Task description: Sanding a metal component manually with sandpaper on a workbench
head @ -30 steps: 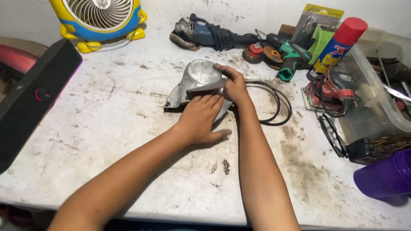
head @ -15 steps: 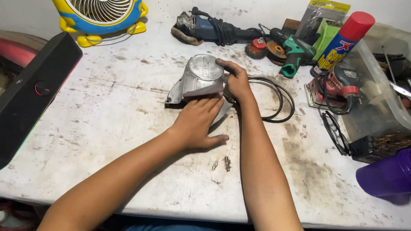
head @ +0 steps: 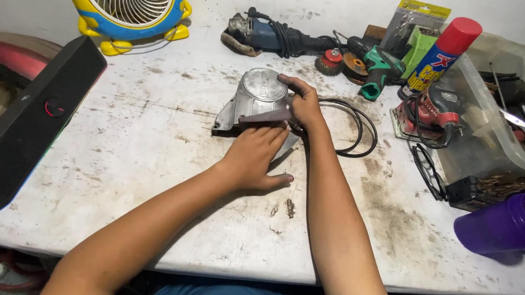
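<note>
We're over a white desk [head: 126,159], paint scuffed, with dark grime smears and rust-brown stains, heaviest right of centre; a few small brown flakes [head: 289,207] lie near the front edge. Grey metal engine cover [head: 256,100] sits mid-desk, slightly toward the back. Our left hand [head: 256,159] lies flat, fingers stretched out, pressing a dark sanding sheet [head: 267,117] onto the cover's near edge. Our right hand [head: 303,102] has its fingers curled over the cover's right rim, gripping it. A black rubber ring [head: 358,128] lies just right of that hand. Back wall is plain white and stained. At the back: yellow-and-blue desk fan [head: 130,9], blue angle grinder [head: 267,32], wire cup brushes [head: 343,61], green power tool [head: 378,67], red-capped spray can [head: 440,55]. Right side: red-and-black sander [head: 432,113], clear plastic bin [head: 493,125] with tools in it, purple cup [head: 504,226] on its side. Black speaker bar [head: 33,120] along the left edge, something red [head: 12,57] behind it.
</note>
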